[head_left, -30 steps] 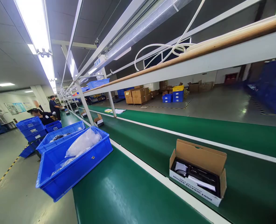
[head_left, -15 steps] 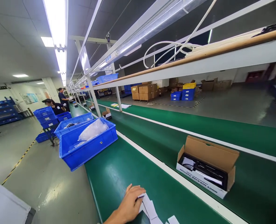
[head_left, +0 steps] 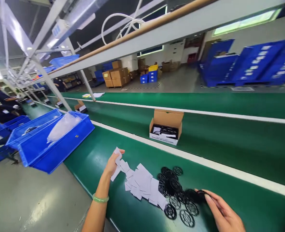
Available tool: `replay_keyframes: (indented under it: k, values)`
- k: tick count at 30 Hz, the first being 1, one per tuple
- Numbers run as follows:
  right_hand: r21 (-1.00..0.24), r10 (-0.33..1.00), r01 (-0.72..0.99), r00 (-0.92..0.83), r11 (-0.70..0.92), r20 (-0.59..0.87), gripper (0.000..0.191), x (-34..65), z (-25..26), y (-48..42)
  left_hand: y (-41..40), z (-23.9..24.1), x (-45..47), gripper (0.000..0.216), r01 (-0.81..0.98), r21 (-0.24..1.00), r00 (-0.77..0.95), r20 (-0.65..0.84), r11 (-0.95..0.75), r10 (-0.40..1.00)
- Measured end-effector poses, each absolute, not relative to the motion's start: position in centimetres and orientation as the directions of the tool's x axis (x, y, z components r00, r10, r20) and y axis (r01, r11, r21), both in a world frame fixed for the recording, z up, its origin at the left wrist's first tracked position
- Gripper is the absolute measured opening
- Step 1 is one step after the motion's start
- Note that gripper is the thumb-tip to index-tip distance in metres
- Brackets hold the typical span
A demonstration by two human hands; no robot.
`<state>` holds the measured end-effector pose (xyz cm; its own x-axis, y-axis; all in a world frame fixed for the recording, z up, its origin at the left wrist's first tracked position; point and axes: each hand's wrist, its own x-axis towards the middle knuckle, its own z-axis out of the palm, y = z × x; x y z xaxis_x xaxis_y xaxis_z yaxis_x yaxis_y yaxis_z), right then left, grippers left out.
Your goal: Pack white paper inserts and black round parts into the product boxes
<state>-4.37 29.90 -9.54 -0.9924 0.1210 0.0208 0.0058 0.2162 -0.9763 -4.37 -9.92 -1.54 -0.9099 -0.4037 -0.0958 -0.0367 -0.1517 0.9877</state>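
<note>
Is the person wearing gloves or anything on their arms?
No gloves: the left hand and the right hand are both bare. The left forearm has no sleeve on it. A smooth, pale green bangle circles the left wrist. No ring or watch shows on either hand.

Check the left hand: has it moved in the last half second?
Yes. The left hand lay flat on the paper slips; now it is curled up at the pile's left end, pinching one of them.
</note>
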Motion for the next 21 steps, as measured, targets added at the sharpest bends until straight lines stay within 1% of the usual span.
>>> replay_keyframes:
  k: [2,4,7,9,10,11,12,14,15,16,17,19,20,21]
  values:
    - [-0.995,0.157,0.056,-0.987,0.082,-0.043,0.053,-4.0,-9.5,30.1,-9.5,-1.0,-4.7,0.037,-0.014,0.972,-0.888,-0.12,-0.236,-0.444]
    - [-0.997,0.183,0.076,-0.98,-0.024,-0.079,0.055,-3.5,-9.4,30.0,-8.7,-0.5,-5.1,0.036,0.035,0.965,-0.86,-0.102,-0.259,-0.499]
    - [-0.99,0.229,0.07,-0.969,-0.123,-0.096,0.058,-3.2,-9.0,29.7,-6.2,0.1,-5.3,0.037,0.1,0.97,-0.834,-0.039,-0.221,-0.551]
    - [-0.993,0.242,0.03,-0.969,-0.116,-0.058,0.059,-3.0,-8.2,29.1,-3.2,0.4,-4.8,0.042,0.103,0.985,-0.842,0.01,-0.142,-0.539]
    - [-0.996,0.235,-0.003,-0.972,-0.089,-0.018,0.058,-2.8,-7.6,28.8,-1.2,0.6,-4.3,0.044,0.08,0.993,-0.865,0.025,-0.089,-0.501]
    - [-0.998,0.218,-0.042,-0.975,-0.054,0.029,0.056,-2.5,-6.8,28.4,0.9,0.7,-3.7,0.043,0.048,0.998,-0.9,0.03,-0.03,-0.434]
    - [-0.996,0.193,-0.088,-0.978,-0.019,0.082,0.053,-2.1,-6.0,28.0,3.1,0.9,-3.0,0.039,0.004,1.0,-0.943,0.011,0.022,-0.331]
    - [-0.983,0.131,-0.183,-0.974,0.028,0.185,0.046,-0.9,-4.1,27.1,7.2,1.1,-1.4,0.024,-0.062,0.994,-0.996,-0.056,0.095,-0.064]
    - [-0.973,0.1,-0.227,-0.968,0.037,0.23,0.043,-0.3,-3.3,26.7,8.9,1.1,-0.7,0.023,-0.07,0.99,-0.996,-0.077,0.119,0.052]
    - [-0.964,0.061,-0.264,-0.962,0.043,0.266,0.04,0.4,-2.5,26.5,10.3,1.0,0.0,0.024,-0.064,0.989,-0.988,-0.082,0.133,0.133]
    - [-0.955,0.013,-0.293,-0.956,0.051,0.294,0.037,1.1,-1.8,26.5,11.2,0.7,0.4,0.025,-0.052,0.989,-0.981,-0.077,0.141,0.177]
    - [-0.935,-0.078,-0.337,-0.941,0.113,0.33,0.03,2.2,-0.9,27.3,12.2,-0.4,0.9,0.027,-0.033,0.989,-0.982,-0.059,0.145,0.181]
    - [-0.916,-0.101,-0.355,-0.934,0.186,0.342,0.029,2.8,-0.7,28.2,12.4,-1.1,0.9,0.029,-0.038,0.988,-0.981,-0.065,0.148,0.181]
    - [-0.884,-0.095,-0.365,-0.931,0.291,0.353,0.029,3.3,-0.6,29.5,12.5,-1.9,0.9,0.031,-0.057,0.986,-0.977,-0.088,0.155,0.196]
